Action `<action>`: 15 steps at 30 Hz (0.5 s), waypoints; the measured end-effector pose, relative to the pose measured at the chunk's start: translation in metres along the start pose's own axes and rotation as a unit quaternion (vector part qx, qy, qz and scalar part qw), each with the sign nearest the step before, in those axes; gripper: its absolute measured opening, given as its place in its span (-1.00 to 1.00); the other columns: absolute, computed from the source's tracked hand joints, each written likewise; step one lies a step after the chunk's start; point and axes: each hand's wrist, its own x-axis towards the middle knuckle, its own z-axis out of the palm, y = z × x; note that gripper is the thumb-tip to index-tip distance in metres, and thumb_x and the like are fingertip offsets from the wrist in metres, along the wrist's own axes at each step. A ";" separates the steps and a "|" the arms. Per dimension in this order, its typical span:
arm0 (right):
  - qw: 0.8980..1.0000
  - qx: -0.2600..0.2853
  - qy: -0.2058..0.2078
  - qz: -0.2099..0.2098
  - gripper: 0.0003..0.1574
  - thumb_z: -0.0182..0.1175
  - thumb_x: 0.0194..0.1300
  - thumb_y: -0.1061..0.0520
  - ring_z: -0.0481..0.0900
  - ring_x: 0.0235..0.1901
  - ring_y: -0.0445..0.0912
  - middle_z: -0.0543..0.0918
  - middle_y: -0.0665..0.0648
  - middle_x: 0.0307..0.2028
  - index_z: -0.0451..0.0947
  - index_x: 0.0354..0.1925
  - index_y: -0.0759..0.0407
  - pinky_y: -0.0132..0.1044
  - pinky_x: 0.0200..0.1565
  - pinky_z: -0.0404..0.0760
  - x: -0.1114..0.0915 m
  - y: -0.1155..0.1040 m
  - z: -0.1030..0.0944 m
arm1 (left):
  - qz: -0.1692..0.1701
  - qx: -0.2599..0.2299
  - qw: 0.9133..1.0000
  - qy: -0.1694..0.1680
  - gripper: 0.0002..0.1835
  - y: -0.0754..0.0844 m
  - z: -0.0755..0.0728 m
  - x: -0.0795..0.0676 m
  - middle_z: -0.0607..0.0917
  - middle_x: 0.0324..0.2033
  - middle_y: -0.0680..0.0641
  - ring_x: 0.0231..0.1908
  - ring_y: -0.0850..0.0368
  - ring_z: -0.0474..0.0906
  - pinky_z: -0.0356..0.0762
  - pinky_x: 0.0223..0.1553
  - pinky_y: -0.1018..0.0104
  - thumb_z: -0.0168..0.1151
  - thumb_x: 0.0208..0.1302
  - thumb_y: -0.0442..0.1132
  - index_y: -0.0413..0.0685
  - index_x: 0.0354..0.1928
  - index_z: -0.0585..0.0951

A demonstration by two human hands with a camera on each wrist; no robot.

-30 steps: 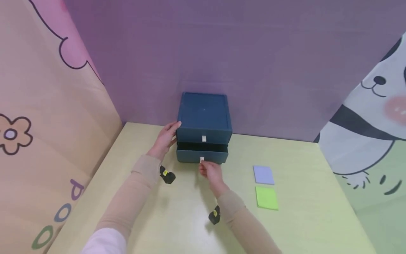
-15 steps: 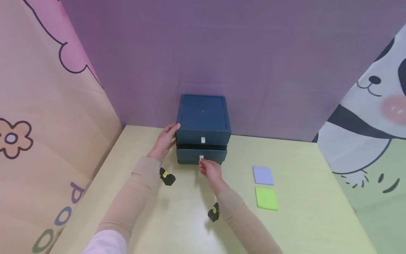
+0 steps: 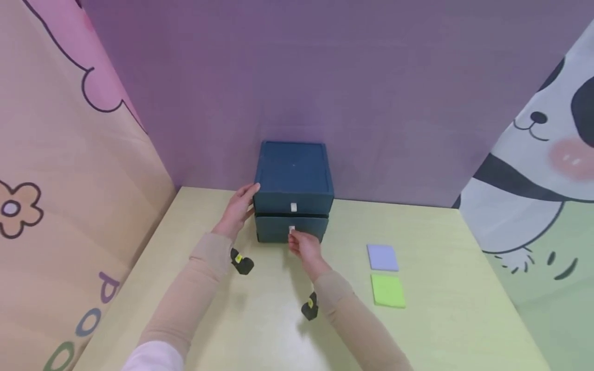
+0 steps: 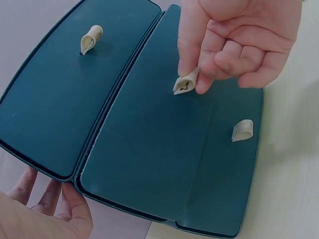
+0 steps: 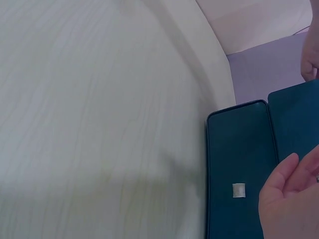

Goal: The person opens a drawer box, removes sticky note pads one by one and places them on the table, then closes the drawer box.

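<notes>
A dark blue drawer cabinet (image 3: 293,167) stands against the back wall. Three drawer fronts show in the left wrist view, and the middle drawer (image 4: 144,139) juts out slightly. My right hand (image 3: 306,247) pinches the pale pull tab (image 4: 185,83) of that middle drawer between thumb and finger. At the cabinet's left side, my left hand (image 3: 236,208) rests with its fingers against the side wall and its thumb by the top front corner. The top drawer's tab (image 3: 294,207) and the bottom drawer's tab (image 4: 242,130) are untouched. What the drawers contain is hidden.
To the right on the pale table (image 3: 445,288) lie a lilac sticky-note pad (image 3: 382,257) and, nearer me, a lime green pad (image 3: 388,291). A purple backdrop (image 3: 371,103) rises behind the cabinet, with printed cloth at both sides.
The middle drawer has slid inward with my right hand on its tab, narrowing the dark gap above it to a thin line. My left hand keeps its place on the cabinet's side.
</notes>
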 end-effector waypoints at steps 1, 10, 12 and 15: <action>1.000 0.000 0.001 0.006 -0.66 0.10 0.34 0.20 0.51 -0.57 -0.29 0.60 0.01 -0.51 0.52 -0.10 0.50 -0.39 -0.27 0.63 0.000 0.000 0.000 | -0.002 -0.001 1.000 -0.001 -0.37 -0.001 -0.001 -0.001 0.19 0.41 -0.08 0.37 -0.10 0.11 0.10 0.39 0.02 0.05 0.38 0.03 -0.07 0.39 0.22; 1.000 -0.013 -0.001 0.011 -0.66 0.09 0.34 0.19 0.52 -0.54 -0.27 0.59 0.03 -0.49 0.52 -0.09 0.49 -0.34 -0.20 0.65 0.001 -0.001 -0.001 | -0.006 -0.008 1.000 0.002 -0.38 -0.004 0.001 -0.001 0.21 0.39 -0.08 0.32 -0.06 0.18 0.12 0.38 0.02 0.05 0.38 0.02 -0.07 0.38 0.24; 1.000 -0.009 -0.002 0.013 -0.66 0.09 0.34 0.19 0.53 -0.51 -0.25 0.60 0.06 -0.45 0.52 -0.09 0.48 -0.26 -0.10 0.65 0.004 -0.002 0.000 | -0.005 -0.008 1.000 0.004 -0.39 -0.003 0.000 0.000 0.21 0.39 -0.07 0.31 -0.06 0.19 0.12 0.38 0.02 0.05 0.38 0.02 -0.07 0.38 0.25; 1.000 -0.004 -0.001 0.012 -0.66 0.10 0.35 0.17 0.53 -0.50 -0.25 0.60 0.07 -0.44 0.52 -0.09 0.47 -0.20 -0.05 0.64 0.008 -0.002 0.002 | -0.003 -0.006 1.000 0.005 -0.39 -0.001 0.001 0.001 0.21 0.39 -0.08 0.31 -0.06 0.18 0.13 0.38 0.03 0.05 0.38 0.02 -0.06 0.37 0.25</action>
